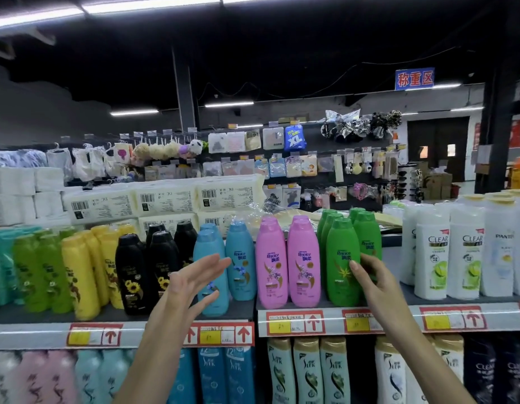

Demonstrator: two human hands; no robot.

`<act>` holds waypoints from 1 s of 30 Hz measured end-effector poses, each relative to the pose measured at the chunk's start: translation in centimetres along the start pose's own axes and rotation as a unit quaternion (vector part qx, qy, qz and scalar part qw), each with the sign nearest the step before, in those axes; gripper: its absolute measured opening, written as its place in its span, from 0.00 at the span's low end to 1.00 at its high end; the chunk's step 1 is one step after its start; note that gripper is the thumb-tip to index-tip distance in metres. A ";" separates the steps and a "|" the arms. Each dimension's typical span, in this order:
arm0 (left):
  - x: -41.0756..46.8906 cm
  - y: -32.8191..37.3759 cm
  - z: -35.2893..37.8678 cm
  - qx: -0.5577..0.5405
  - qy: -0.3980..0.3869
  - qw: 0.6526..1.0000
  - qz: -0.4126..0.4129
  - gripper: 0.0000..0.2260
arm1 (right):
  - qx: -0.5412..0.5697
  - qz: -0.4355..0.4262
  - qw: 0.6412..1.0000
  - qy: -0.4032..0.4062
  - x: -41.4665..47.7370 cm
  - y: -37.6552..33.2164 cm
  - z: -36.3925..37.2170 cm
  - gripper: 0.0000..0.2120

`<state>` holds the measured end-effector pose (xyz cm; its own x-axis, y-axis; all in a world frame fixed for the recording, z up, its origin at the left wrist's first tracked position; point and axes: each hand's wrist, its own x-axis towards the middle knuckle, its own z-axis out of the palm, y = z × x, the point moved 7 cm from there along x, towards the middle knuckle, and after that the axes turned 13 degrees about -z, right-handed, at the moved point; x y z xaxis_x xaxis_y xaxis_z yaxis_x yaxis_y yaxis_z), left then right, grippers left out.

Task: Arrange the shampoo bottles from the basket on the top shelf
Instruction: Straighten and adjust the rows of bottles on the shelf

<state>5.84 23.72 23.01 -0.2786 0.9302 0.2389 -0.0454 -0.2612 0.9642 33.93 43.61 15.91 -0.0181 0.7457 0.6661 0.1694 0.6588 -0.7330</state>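
Observation:
The top shelf (399,319) carries upright shampoo bottles in colour groups. My right hand (372,279) rests with straight fingers against the right side of the front green bottle (342,263); more green bottles (366,237) stand behind it. Left of them are two pink bottles (288,263). My left hand (194,284) hovers open, fingers spread, in front of the blue bottles (238,260), holding nothing. Black bottles (133,272) and yellow bottles (81,272) stand farther left. No basket is in view.
White Clear and Pantene bottles (434,258) fill the shelf's right end, green and teal ones (31,269) the left end. Packs of tissue (165,199) lie behind. The lower shelf holds more bottles (308,371). Price tags (293,323) line the shelf edge.

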 end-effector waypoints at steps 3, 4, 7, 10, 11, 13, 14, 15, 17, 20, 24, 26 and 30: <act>0.0 0.0 0.0 -0.002 -0.005 1.000 -0.002 0.56 | -0.039 -0.040 0.998 0.036 -0.9 -2.0 -1.1 0.21; 0.0 0.0 0.0 -0.003 -0.004 1.000 -0.002 0.56 | -0.035 -0.045 0.997 0.050 -1.4 -2.8 -1.5 0.22; 0.1 0.0 -0.5 -0.002 0.008 1.000 0.001 0.56 | -0.003 -0.053 0.996 0.069 -3.1 -5.0 -1.9 0.22; -0.1 0.1 -0.9 -0.001 0.017 1.000 0.006 0.55 | 0.040 -0.051 0.996 0.055 -4.8 -7.5 -1.2 0.21; -0.3 0.2 -1.1 0.003 0.020 1.000 0.010 0.55 | 0.054 -0.051 0.996 0.050 -5.3 -8.3 -0.9 0.22; -0.6 0.5 -1.4 0.010 0.025 0.999 0.021 0.54 | 0.071 -0.058 0.995 0.039 -6.2 -10.1 -0.2 0.26; -0.8 0.6 -1.6 0.013 0.026 0.999 0.025 0.53 | 0.076 -0.061 0.995 0.033 -6.5 -10.9 0.2 0.29; -1.0 0.7 -1.7 0.014 0.028 0.999 0.028 0.52 | 0.082 -0.064 0.994 0.028 -6.8 -11.8 0.6 0.31; -1.4 0.9 -1.9 0.013 0.029 0.999 0.034 0.50 | 0.099 -0.068 0.993 0.017 -7.4 -13.2 1.3 0.33; -2.0 1.1 -2.1 0.013 0.016 0.999 0.045 0.48 | 0.122 -0.055 0.991 0.004 -8.4 -14.7 2.2 0.31; -2.7 1.4 -1.6 0.001 -0.014 0.999 0.052 0.46 | 0.150 -0.024 0.988 0.017 -9.7 -16.7 1.8 0.27; -3.3 1.7 -1.2 0.001 -0.035 0.998 0.061 0.45 | 0.150 -0.020 0.988 0.031 -10.4 -17.9 1.4 0.26; -4.9 1.9 -1.1 0.000 -0.071 0.995 0.069 0.47 | 0.131 -0.034 0.989 0.057 -12.9 -19.9 0.4 0.28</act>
<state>6.05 18.36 23.58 -0.1446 0.9127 0.3822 -0.0156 -0.3883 0.9214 30.38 20.87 21.85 0.0926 0.6932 0.7148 -0.0906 0.7208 -0.6872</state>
